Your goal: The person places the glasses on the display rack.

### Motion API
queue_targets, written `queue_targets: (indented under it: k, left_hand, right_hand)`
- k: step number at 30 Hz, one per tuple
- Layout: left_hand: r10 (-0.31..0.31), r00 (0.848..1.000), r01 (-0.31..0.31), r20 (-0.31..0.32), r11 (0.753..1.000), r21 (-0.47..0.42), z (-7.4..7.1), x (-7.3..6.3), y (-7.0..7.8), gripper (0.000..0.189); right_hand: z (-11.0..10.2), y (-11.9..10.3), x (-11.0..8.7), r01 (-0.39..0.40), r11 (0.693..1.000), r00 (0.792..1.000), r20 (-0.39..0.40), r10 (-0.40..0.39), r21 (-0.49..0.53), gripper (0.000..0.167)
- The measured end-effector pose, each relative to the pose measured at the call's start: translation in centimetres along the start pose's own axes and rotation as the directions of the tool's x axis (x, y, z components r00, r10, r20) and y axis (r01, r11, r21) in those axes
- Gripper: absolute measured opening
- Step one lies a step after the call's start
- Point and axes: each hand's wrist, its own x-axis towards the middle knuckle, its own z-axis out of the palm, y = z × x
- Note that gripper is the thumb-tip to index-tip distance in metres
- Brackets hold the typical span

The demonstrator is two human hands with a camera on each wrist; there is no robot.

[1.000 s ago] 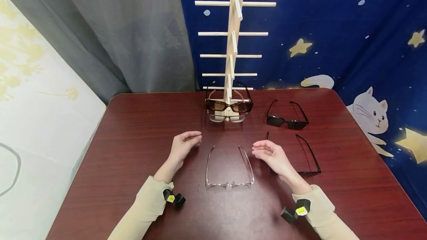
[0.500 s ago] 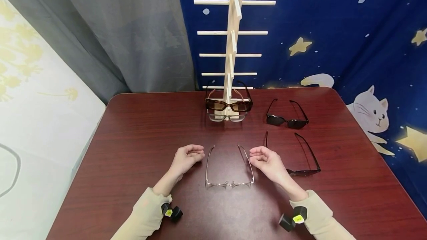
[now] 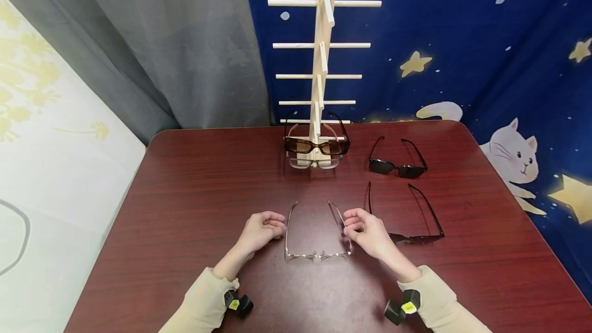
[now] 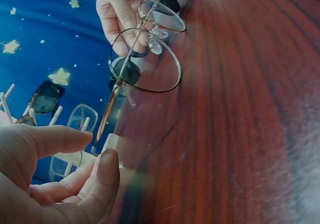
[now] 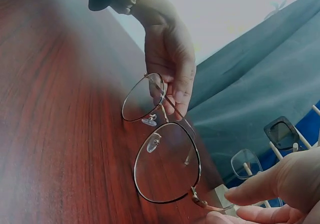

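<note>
Thin metal-rimmed glasses (image 3: 300, 256) with clear lenses lie on the table, front toward me and temples spread away from me. My left hand (image 3: 261, 230) is just outside the left temple, fingers loosely bent. In the left wrist view a gap shows between index finger and thumb (image 4: 107, 166), near the temple (image 4: 107, 114). My right hand (image 3: 367, 233) reaches over the right temple, fingertips overlapping it. The right wrist view has finger and thumb on either side of that temple (image 5: 202, 202), loosely parted around it.
At the back stands a wooden peg rack (image 3: 321, 50). Tortoiseshell sunglasses (image 3: 316, 147) and clear glasses (image 3: 316, 164) hang low on it. Black sunglasses (image 3: 380, 167) lie back right. Another black pair (image 3: 423, 239) lies beside and partly behind my right hand.
Both hands have come toward me and inward, from beyond the temple tips to beside the temples. The right fingers now overlap the right temple, whose tip has shifted slightly inward.
</note>
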Motion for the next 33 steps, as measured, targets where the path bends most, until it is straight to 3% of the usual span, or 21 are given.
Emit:
queue_targets:
  k: [6, 18, 26, 33]
  left_hand:
    - [0.003, 0.998, -0.001, 0.060, 0.999, -0.035, 0.3, -0.2, -0.3, 0.020]
    - [-0.042, 0.983, 0.067, 0.179, 0.989, -0.134, 0.3, -0.3, -0.8, 0.020]
    - [-0.035, 0.978, 0.081, 0.208, 0.972, -0.220, -0.2, -0.2, -0.8, 0.026]
    - [-0.020, 0.981, 0.076, 0.195, 0.957, -0.281, -0.8, -0.3, 0.2, 0.030]
  right_hand:
    - [0.2, 0.1, -0.1, 0.006, 0.999, 1.000, 0.025, -0.007, 0.051, 0.030]
    - [0.4, 0.7, 0.0, 0.035, 0.993, 0.998, 0.056, -0.041, 0.110, 0.030]
    - [0.1, 0.4, -0.2, -0.018, 0.976, 0.998, 0.056, 0.006, 0.215, 0.032]
    - [-0.6, -0.3, -0.3, -0.014, 0.957, 0.999, 0.032, 0.005, 0.289, 0.032]
